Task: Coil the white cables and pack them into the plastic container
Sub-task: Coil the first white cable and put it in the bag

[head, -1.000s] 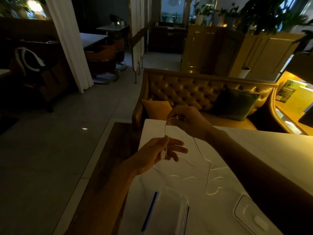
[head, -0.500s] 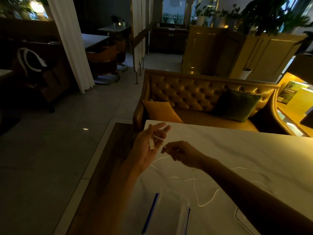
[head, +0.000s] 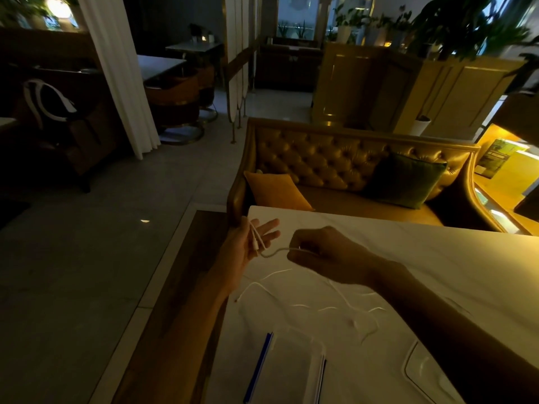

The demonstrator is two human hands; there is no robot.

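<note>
A thin white cable (head: 275, 252) runs between both hands above the marble table (head: 437, 263). My left hand (head: 248, 243) is raised, palm up and fingers spread, with the cable's end looped across the palm under the thumb. My right hand (head: 323, 258) is a little to the right, fingers pinched on the same cable. More white cable (head: 344, 304) trails loose over the table below the hands. The clear plastic container (head: 294, 371) with blue side clips sits at the near edge. Its clear lid (head: 423, 371) lies to the right, partly hidden by my right forearm.
A tufted gold sofa (head: 335, 161) with an orange cushion (head: 277, 191) and a green cushion (head: 405, 179) stands behind the table. The table's left edge drops to a wooden border and grey tiled floor (head: 102, 243). The room is dim.
My left hand turned palm up with a loop of cable laid across it. My right hand moved down, then right, drawing the cable away from the left palm.
</note>
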